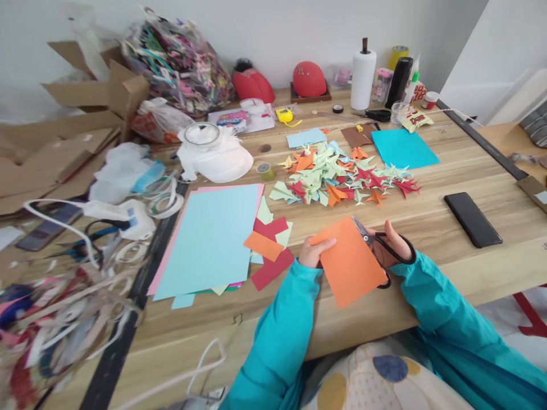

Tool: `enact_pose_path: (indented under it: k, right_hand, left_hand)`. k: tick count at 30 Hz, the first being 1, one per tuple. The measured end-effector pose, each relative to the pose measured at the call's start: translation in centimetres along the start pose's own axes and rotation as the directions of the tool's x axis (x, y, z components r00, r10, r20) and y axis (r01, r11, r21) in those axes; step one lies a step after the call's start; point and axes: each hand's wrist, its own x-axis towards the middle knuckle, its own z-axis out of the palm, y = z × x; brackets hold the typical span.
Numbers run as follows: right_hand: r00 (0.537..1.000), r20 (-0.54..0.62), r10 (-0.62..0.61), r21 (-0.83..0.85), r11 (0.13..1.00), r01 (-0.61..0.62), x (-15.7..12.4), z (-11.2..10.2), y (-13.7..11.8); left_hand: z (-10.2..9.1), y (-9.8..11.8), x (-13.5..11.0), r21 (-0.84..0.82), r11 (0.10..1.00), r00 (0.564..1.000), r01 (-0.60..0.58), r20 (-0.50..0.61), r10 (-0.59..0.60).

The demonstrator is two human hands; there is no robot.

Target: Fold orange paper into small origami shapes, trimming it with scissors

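Note:
My left hand [315, 251] pinches the left edge of an orange sheet of paper [348, 263], holding it just above the wooden table [436, 219]. My right hand [391, 244] grips black-handled scissors [380, 245], fingers through the loops, with the blades at the sheet's upper right edge. Both arms wear teal sleeves. A pile of folded paper shapes [342, 177] in green, orange and red lies beyond the sheet.
A stack of light blue and pink sheets [209, 239] with red and orange offcuts [271, 250] lies left. A black phone [472, 219] lies right. A turquoise sheet [404, 148], paper towel roll [363, 77], tape rolls, cardboard and bags crowd the back and left.

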Motion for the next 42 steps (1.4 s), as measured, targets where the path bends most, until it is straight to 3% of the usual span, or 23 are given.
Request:
enact_pose_path:
  k: [9,15,25,34,42]
  right_hand:
    - [0.994,0.049,-0.103,0.083,0.992,0.098,-0.1,-0.4,-0.1]
    - [0.992,-0.095,-0.08,0.033,0.996,0.083,0.1,0.1,0.0]
    - [0.989,-0.137,-0.054,-0.001,0.998,0.055,0.2,-0.2,0.2]
    - [1.0,-0.012,0.013,-0.038,0.999,-0.014,-0.1,-0.5,0.0]
    - [1.0,-0.021,0.021,-0.017,1.0,-0.022,-0.2,-0.2,-0.2]
  left_hand:
    - [0.2,0.4,-0.3,-0.027,0.999,0.999,-0.038,-0.022,0.037]
    - [0.3,0.1,-0.3,-0.054,0.998,0.999,-0.03,-0.028,0.028]
    - [0.1,-0.8,0.2,-0.025,1.0,1.0,-0.009,0.017,0.009]
    - [0.2,-0.2,0.1,-0.043,0.996,0.997,-0.075,-0.002,0.075]
    - [-0.3,-0.6,0.5,0.015,0.996,0.994,-0.09,0.056,0.089]
